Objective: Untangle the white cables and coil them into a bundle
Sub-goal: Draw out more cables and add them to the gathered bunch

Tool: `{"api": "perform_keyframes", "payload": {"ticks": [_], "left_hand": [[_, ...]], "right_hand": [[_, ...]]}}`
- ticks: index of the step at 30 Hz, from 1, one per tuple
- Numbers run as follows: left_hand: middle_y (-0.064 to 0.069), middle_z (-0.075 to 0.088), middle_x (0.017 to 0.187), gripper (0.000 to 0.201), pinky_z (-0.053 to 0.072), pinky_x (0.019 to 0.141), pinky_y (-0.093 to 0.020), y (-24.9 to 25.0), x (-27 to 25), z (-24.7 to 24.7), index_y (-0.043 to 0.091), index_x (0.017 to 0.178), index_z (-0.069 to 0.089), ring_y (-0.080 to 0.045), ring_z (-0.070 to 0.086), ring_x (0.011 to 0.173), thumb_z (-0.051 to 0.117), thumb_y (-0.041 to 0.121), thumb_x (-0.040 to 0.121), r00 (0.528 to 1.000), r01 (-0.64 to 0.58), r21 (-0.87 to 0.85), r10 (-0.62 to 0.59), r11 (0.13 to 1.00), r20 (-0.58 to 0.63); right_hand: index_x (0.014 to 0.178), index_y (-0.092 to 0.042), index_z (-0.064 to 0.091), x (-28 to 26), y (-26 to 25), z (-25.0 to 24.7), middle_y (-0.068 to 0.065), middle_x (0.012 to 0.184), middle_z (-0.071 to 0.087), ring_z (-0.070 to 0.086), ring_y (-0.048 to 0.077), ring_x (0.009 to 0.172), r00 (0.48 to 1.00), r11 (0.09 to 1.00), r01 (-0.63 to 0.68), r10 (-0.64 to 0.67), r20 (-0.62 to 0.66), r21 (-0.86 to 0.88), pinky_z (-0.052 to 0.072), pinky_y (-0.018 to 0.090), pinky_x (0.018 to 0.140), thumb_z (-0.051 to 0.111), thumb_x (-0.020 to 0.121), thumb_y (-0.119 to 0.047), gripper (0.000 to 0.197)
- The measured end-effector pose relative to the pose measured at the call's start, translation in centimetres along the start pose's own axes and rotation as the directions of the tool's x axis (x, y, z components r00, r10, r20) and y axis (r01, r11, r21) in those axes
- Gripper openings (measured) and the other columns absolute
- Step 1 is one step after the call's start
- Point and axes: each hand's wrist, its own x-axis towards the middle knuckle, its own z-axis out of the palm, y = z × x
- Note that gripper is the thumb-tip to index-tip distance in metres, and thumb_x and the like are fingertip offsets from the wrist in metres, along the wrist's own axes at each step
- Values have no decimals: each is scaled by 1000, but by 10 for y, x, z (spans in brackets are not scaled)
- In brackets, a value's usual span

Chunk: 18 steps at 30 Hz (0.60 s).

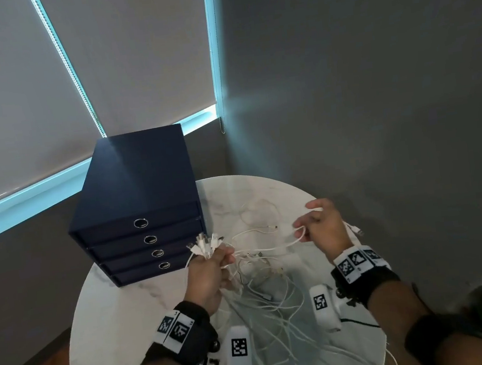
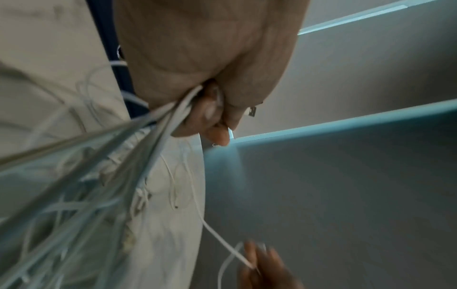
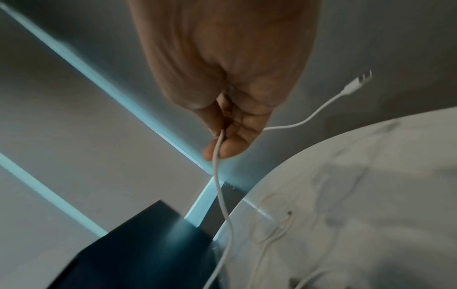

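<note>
Currently both hands are up over the round marble-look table (image 1: 133,302). Left hand (image 1: 207,279) is fisted around a bunch of white cables (image 1: 266,308), with the connector ends (image 1: 206,241) fanned out above the knuckles, just in front of the navy drawer unit (image 1: 137,194). Left wrist view confirms it: fingers (image 2: 210,109) curled tight on the strands, one USB plug (image 2: 252,111) poking out past them. From that fist the cables drop to the tabletop in a loose tangle that runs toward the near edge, between the two forearms. Right hand (image 1: 321,227) sits to the right of the fist, apart from it, pinching a single cable (image 3: 222,195) between thumb and fingertips (image 3: 230,150); remaining fingers are partly spread in the head view. That strand loops from the pinch back toward the pile, and its free plug end (image 3: 356,84) sticks out past the back of the hand. A few more strands (image 1: 255,213) lie flat on the far part of the table, one with its connector showing. Drawer unit stands on the table's left side, four drawers with ring pulls, all closed. Roller blinds (image 1: 12,88) and a grey wall (image 1: 372,77) are behind.
</note>
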Motion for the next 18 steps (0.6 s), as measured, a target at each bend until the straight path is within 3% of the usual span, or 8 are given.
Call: {"api": "perform_keyframes", "payload": {"ticks": [3, 7, 10, 15, 18], "left_hand": [[-4, 64, 76, 25, 30, 39, -20, 6, -6, 14, 1, 99, 68, -7, 38, 41, 55, 22, 102, 995, 23, -74, -16, 997, 96], [-6, 71, 83, 27, 33, 40, -22, 13, -10, 26, -1, 105, 68, -9, 42, 41, 55, 23, 102, 995, 29, -124, -16, 992, 98], [-5, 67, 77, 27, 33, 41, -24, 16, -10, 26, -2, 105, 68, -13, 45, 48, 57, 23, 102, 996, 31, -105, -23, 994, 82], [3, 54, 66, 25, 28, 40, -20, 23, -9, 20, 7, 93, 68, -7, 38, 49, 50, 19, 105, 998, -28, -104, 34, 994, 55], [2, 54, 67, 26, 28, 39, -19, 27, -7, 15, 7, 89, 67, -8, 38, 54, 49, 17, 105, 998, -44, -157, 50, 987, 35]], "right_hand": [[105, -1, 51, -25, -8, 35, 19, 71, 67, 57, 22, 48, 981, 999, 25, -29, 190, 23, 49, 32, 51, 49, 89, 12, 21], [92, -5, 63, -48, -4, 66, 11, 64, 67, 53, 19, 47, 915, 986, 151, -112, 387, -73, 46, 30, 50, 60, 92, -3, 4], [81, -8, 64, -59, 4, 72, 3, 57, 63, 50, 13, 44, 864, 984, 158, -99, 494, -79, 41, 23, 46, 62, 91, -3, 12], [77, -8, 67, -58, 19, 46, -2, 58, 63, 52, 8, 48, 737, 975, 146, 4, 675, -165, 42, 20, 51, 67, 86, 0, 12], [75, -7, 67, -50, 36, 18, 5, 59, 62, 52, 9, 48, 685, 950, 102, 148, 713, -294, 42, 21, 50, 68, 84, 3, 13]]}}
